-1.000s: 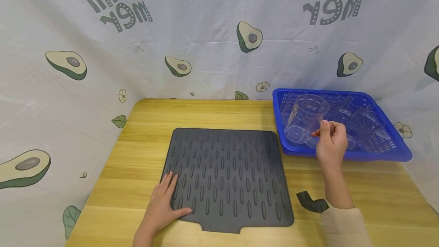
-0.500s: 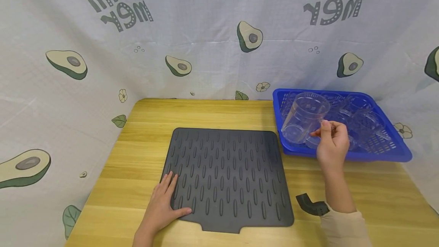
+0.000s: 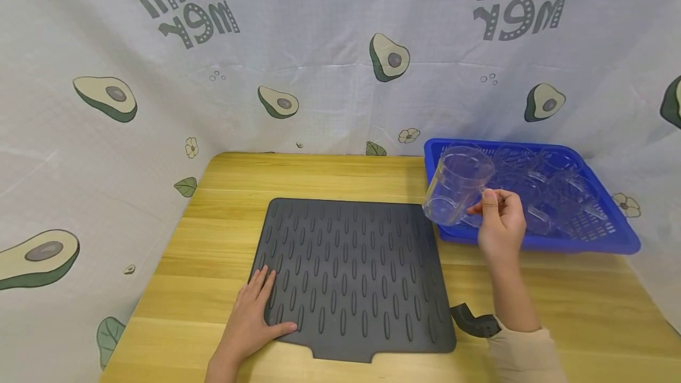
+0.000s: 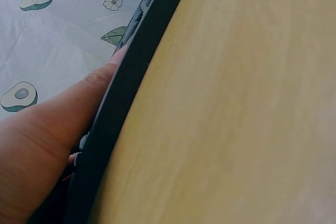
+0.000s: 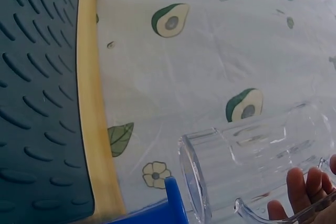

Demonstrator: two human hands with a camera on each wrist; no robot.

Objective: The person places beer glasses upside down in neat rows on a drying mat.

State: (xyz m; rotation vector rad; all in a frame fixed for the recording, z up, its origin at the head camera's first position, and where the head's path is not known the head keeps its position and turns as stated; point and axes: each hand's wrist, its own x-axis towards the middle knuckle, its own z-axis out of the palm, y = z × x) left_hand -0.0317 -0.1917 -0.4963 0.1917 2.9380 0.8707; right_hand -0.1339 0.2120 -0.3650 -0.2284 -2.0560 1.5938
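My right hand (image 3: 502, 226) grips the handle of a clear mug (image 3: 459, 185), which is raised and tilted over the left side of a blue basket (image 3: 612, 235). In the right wrist view the mug (image 5: 257, 161) lies sideways across the lower right, with fingers (image 5: 297, 190) at its handle. More clear mugs (image 3: 566, 188) sit inside the basket. My left hand (image 3: 250, 318) rests with spread, straight fingers on the lower left corner of a dark grey ridged mat (image 3: 351, 276). The left wrist view shows its thumb (image 4: 79, 103) against the mat's edge (image 4: 126, 93).
The mat lies on a wooden table (image 3: 213, 241), left of the basket. A white curtain (image 3: 330, 28) printed with avocados hangs behind the table and along its sides. A black curved piece (image 3: 475, 321) is attached at my right wrist.
My right hand has lifted the mug slightly and carried it left, towards the basket's left rim. The left hand and the mat stay where they were.
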